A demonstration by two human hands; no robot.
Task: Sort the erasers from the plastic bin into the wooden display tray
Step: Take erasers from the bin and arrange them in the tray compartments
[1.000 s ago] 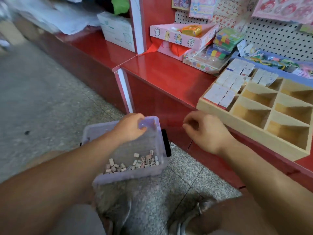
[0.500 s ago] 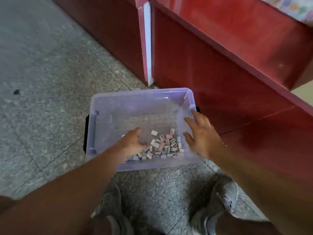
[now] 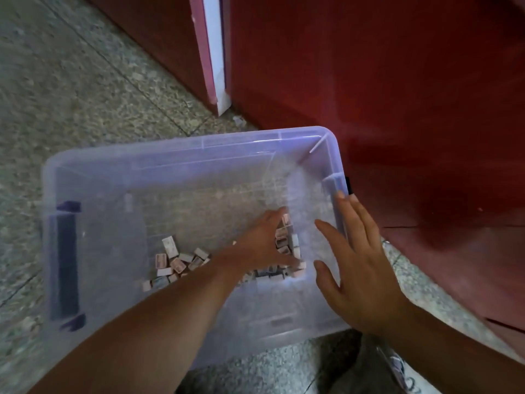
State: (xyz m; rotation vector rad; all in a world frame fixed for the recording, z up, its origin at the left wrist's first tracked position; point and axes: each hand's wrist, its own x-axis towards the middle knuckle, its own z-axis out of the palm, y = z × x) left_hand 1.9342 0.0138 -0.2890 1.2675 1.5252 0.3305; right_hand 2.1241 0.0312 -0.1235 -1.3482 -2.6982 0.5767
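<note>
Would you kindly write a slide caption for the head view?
Left hand among the erasers in a clear plastic bin on the floor; right hand open at the bin's right wall.

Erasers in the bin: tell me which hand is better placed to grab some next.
Left, likely. The left hand is down inside the plastic bin, fingers on the erasers; the right hand is spread open at the bin's right wall, off the pile.

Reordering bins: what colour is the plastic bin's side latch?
Dark navy latch, clear lilac bin; head view.
</note>
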